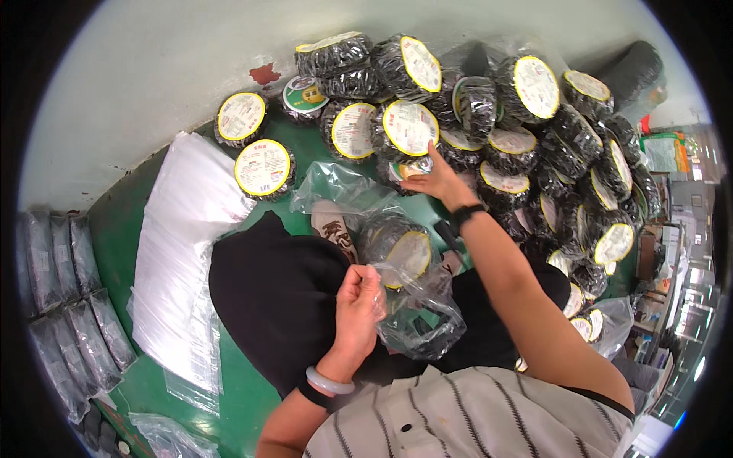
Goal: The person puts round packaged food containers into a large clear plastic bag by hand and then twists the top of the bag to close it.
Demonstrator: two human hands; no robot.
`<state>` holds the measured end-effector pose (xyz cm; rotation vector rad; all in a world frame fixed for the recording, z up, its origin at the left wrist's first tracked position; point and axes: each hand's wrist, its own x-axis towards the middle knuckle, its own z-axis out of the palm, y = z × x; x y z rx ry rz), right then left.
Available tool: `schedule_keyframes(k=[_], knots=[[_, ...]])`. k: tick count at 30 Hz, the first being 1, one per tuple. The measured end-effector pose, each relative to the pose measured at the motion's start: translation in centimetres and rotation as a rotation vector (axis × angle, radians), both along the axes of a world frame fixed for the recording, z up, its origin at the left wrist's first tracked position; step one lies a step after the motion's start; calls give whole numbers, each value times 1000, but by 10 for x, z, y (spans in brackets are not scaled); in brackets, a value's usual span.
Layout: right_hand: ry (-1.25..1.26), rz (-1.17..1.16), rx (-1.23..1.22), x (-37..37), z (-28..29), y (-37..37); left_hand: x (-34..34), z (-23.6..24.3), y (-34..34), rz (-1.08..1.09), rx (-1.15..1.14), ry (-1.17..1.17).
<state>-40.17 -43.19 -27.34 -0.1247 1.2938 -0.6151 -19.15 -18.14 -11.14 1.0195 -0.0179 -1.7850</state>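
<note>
My left hand (pixel 359 304) is closed on the gathered edge of a clear plastic bag (pixel 427 324) between my knees. Inside the bag lies a round package (pixel 407 256) with a yellow-rimmed label, partly blurred by the film. My right hand (pixel 441 179) is stretched forward, thumb and fingers apart, at the front of the pile. It is right by a round black-wrapped package (pixel 410 128) with a white, yellow-edged label and a lower one (pixel 405 169) with a partly hidden label. Whether the fingertips touch them I cannot tell.
A large heap of similar black packages (pixel 561 145) fills the right and far side, against a pale wall (pixel 175 76). A stack of clear flat bags (pixel 179 252) lies on the green floor (pixel 248 382) at left. Several grey wrapped bundles (pixel 65 320) line the left edge.
</note>
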Motion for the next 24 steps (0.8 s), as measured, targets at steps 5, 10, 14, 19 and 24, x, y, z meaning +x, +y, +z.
schedule_keyframes(k=[5,10,14,19,24], knots=[[150,106,-748,8,-48,18,-1,1,-22,114,109,69],[-382,471,-273,-2,171,140,-1,13,-35,207,269,36],[-284,159,162,-74,120,255,-12,37,14,-405,-813,-645],[323,-323,-403,-59,110,251,-94,-1,64,-415,-283,-460],[1205,1064,-1187,-63,98,257,-143,42,2,-103,-697,-580]])
